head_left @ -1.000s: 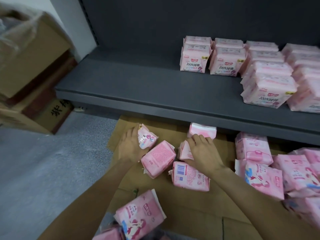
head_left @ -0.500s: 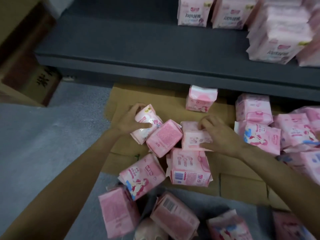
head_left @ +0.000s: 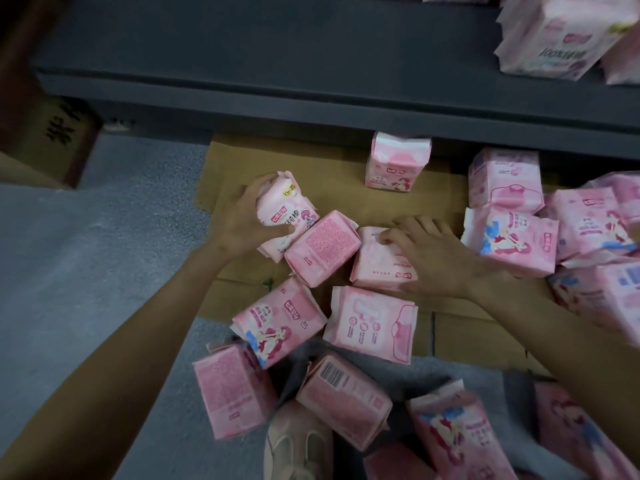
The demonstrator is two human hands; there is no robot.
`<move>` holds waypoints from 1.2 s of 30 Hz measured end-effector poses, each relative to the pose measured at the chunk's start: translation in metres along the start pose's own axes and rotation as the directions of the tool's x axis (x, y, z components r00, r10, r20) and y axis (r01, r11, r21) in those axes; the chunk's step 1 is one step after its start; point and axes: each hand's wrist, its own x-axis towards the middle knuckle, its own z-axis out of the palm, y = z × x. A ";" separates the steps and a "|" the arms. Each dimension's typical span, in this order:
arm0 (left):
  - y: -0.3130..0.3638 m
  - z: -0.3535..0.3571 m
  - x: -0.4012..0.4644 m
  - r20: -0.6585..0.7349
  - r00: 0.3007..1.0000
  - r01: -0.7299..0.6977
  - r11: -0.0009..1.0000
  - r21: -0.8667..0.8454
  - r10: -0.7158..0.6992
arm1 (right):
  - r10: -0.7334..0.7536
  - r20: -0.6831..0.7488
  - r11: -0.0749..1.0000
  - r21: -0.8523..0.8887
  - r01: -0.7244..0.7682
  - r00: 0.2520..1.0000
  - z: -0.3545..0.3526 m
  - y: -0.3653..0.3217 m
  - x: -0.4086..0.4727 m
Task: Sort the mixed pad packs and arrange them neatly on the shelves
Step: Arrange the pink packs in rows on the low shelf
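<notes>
Several pink pad packs lie scattered on flattened cardboard [head_left: 346, 174] and the grey floor below a dark grey shelf [head_left: 277, 98]. My left hand [head_left: 242, 220] grips a pale pink pack with printed characters [head_left: 291, 209] at the left of the heap. My right hand [head_left: 433, 258] lies over another pink pack [head_left: 377, 268], fingers curled at its far edge. Between them sits a pack with its text side up [head_left: 322, 247]. One pack stands upright [head_left: 398, 164] near the shelf's front edge. Sorted packs [head_left: 554, 39] stand on the shelf at top right.
Brown cardboard boxes [head_left: 59, 136] stand on the floor at the left. More pink packs [head_left: 581, 237] pile up at the right. A pale shoe [head_left: 298, 445] shows at the bottom among packs. The shelf's left half is bare.
The camera has tilted further down and closer to the heap. My left hand has tightened on the pale pack and my right hand has settled over its pack.
</notes>
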 end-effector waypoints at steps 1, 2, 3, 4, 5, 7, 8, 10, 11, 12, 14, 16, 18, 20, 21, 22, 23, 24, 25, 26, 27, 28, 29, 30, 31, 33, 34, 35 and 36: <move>0.003 -0.002 -0.001 -0.012 1.000 -0.012 1.000 0.000 0.012 | -0.004 -0.008 0.999 0.044 0.004 1.000 -0.001 0.004 0.000; 0.010 -0.004 -0.003 -0.007 0.999 -0.032 0.999 0.000 0.032 | 0.016 0.001 0.990 0.138 -0.016 1.000 -0.003 0.009 0.001; 0.018 -0.006 -0.003 0.005 0.999 -0.053 0.999 -0.002 0.053 | 0.064 0.008 0.966 0.250 -0.064 0.998 -0.007 0.016 0.003; 0.025 -0.008 -0.002 0.016 0.997 -0.077 0.997 -0.007 0.077 | 0.122 -0.005 0.933 0.341 -0.113 0.993 -0.011 0.023 0.005; 0.033 -0.010 -0.001 0.023 0.995 -0.102 0.995 -0.013 0.102 | 0.181 -0.041 0.908 0.391 -0.151 0.983 -0.015 0.028 0.007; 0.046 -0.010 0.000 0.038 0.988 -0.146 0.989 -0.026 0.147 | 0.275 -0.112 0.880 0.429 -0.203 0.955 -0.021 0.033 0.009; 0.051 -0.008 0.001 0.050 0.985 -0.166 0.986 -0.027 0.167 | 0.300 -0.131 0.862 0.460 -0.211 0.945 -0.022 0.033 0.009; 0.055 -0.002 0.002 0.067 0.979 -0.191 0.982 -0.007 0.191 | 0.311 -0.123 0.838 0.502 -0.211 0.942 -0.024 0.026 0.008; 0.055 0.001 0.002 0.065 0.979 -0.194 0.981 0.001 0.194 | 0.306 -0.103 0.864 0.447 -0.231 0.946 -0.023 0.022 0.008; 0.055 0.004 0.002 0.059 0.980 -0.191 0.982 0.003 0.190 | 0.304 -0.090 0.908 0.329 -0.259 0.949 -0.021 0.017 0.009; 0.054 0.008 0.003 0.045 0.983 -0.179 0.984 0.011 0.179 | 0.309 -0.102 0.950 0.082 -0.301 0.946 -0.012 0.009 0.013; 0.054 0.010 0.002 0.044 0.982 -0.185 0.980 0.072 0.182 | 0.348 -0.145 0.936 0.005 -0.351 0.926 -0.005 0.004 0.019; 0.056 0.009 0.000 0.058 0.979 -0.202 0.968 0.150 0.195 | 0.379 -0.191 0.925 0.084 -0.370 0.905 -0.004 0.005 0.024; 0.059 0.006 -0.001 0.098 0.977 -0.204 0.965 0.162 0.190 | 0.431 -0.180 0.885 0.277 -0.375 0.884 -0.012 0.009 0.023; 0.061 0.002 0.000 0.135 0.974 -0.202 0.968 0.146 0.183 | 0.459 -0.152 0.841 0.391 -0.373 0.875 -0.019 0.011 0.020; 0.062 -0.002 0.001 0.179 0.969 -0.194 0.973 0.125 0.171 | 0.476 -0.114 0.786 0.500 -0.364 0.872 -0.029 0.013 0.015; 0.064 -0.007 0.004 0.218 0.962 -0.187 0.977 0.100 0.162 | 0.482 -0.083 0.725 0.597 -0.344 0.872 -0.042 0.014 0.010; 0.068 -0.014 0.008 0.246 0.957 -0.178 0.981 0.079 0.154 | 0.484 -0.062 0.663 0.676 -0.320 0.873 -0.057 0.016 0.004; 0.074 -0.021 0.014 0.256 0.954 -0.182 0.980 0.079 0.157 | 0.482 -0.052 0.614 0.732 -0.295 0.874 -0.072 0.018 -0.001; 0.082 -0.030 0.022 0.250 0.954 -0.197 0.975 0.103 0.166 | 0.475 -0.062 0.593 0.759 -0.267 0.878 -0.090 0.021 -0.005; 0.093 -0.039 0.030 0.232 0.955 -0.222 0.964 0.147 0.184 | 0.470 -0.095 0.609 0.755 -0.244 0.878 -0.107 0.024 -0.008; 0.104 -0.049 0.039 0.209 0.956 -0.248 0.948 0.198 0.207 | 0.468 -0.145 0.649 0.726 -0.228 0.872 -0.123 0.027 -0.009; 0.118 -0.060 0.049 0.185 0.953 -0.281 0.929 0.242 0.240 | 0.468 -0.207 0.698 0.682 -0.216 0.859 -0.140 0.032 -0.008; 0.132 -0.070 0.059 0.166 0.944 -0.321 0.903 0.285 0.284 | 0.468 -0.265 0.742 0.636 -0.212 0.843 -0.156 0.035 -0.005; 0.148 -0.080 0.070 0.149 0.928 -0.371 0.868 0.330 0.340 | 0.464 -0.325 0.780 0.592 -0.206 0.824 -0.172 0.039 -0.001; 0.174 -0.096 0.094 0.121 0.883 -0.461 0.790 0.404 0.454 | 0.441 -0.433 0.847 0.490 -0.205 0.786 -0.198 0.050 0.013; 0.185 -0.102 0.108 0.107 0.856 -0.498 0.752 0.431 0.506 | 0.425 -0.474 0.873 0.440 -0.211 0.771 -0.209 0.057 0.022; 0.195 -0.107 0.121 0.094 0.833 -0.522 0.717 0.462 0.545 | 0.407 -0.504 0.892 0.397 -0.214 0.762 -0.219 0.064 0.032; 0.204 -0.109 0.136 0.081 0.815 -0.531 0.684 0.500 0.574 | 0.392 -0.525 0.906 0.365 -0.216 0.756 -0.227 0.073 0.043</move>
